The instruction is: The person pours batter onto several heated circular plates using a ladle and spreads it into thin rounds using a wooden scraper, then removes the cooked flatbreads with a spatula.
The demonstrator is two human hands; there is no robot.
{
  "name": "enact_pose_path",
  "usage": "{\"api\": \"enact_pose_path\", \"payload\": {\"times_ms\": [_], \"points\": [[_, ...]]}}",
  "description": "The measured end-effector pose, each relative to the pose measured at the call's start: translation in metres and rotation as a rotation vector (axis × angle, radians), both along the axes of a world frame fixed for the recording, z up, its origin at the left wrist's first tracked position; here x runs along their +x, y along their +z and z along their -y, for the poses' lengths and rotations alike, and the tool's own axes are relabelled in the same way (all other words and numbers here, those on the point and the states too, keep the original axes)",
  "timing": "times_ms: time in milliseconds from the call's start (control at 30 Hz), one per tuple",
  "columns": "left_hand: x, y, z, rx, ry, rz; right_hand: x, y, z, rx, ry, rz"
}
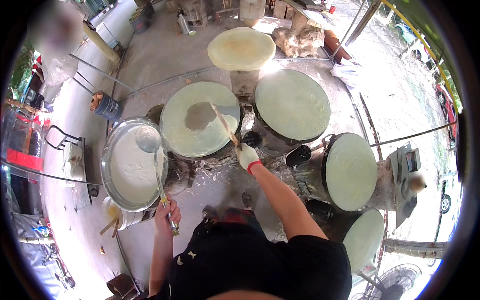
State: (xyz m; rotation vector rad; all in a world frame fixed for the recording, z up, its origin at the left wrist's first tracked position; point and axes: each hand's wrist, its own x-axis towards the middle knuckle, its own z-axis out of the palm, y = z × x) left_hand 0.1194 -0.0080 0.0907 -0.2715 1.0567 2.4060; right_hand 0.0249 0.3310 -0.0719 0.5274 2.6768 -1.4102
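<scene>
My left hand (168, 215) grips the handle of a long metal ladle (148, 138), whose bowl is at the far side of a wide metal basin (107, 180) of white batter (129, 176). A white glove with a red cuff covers my right hand (247, 155). It holds a wooden spreader (225, 122) across a round griddle (174, 140). Pale batter coats most of that griddle, around a bare grey-brown patch (200, 116). Another coated griddle (292, 105) stands to its right.
Two more coated griddles (350, 172) (363, 238) stand at my right. Round pale flatbreads (242, 48) are piled on a stand ahead. Below the basin is a white bucket (129, 219) with wooden sticks. A dark bucket (107, 105) stands farther left, and a fan (399, 281) is at lower right.
</scene>
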Motion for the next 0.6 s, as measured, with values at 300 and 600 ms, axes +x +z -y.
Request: {"api": "enact_pose_path", "payload": {"times_ms": [300,600], "points": [[-0.009,0.003,-0.035,0.045,0.024,0.012,0.066,-0.052,-0.011,0.018,0.171,0.064],[-0.030,-0.006,-0.015,0.050,0.013,0.025,-0.097,-0.007,-0.029,0.008,-0.005,-0.006]]}}
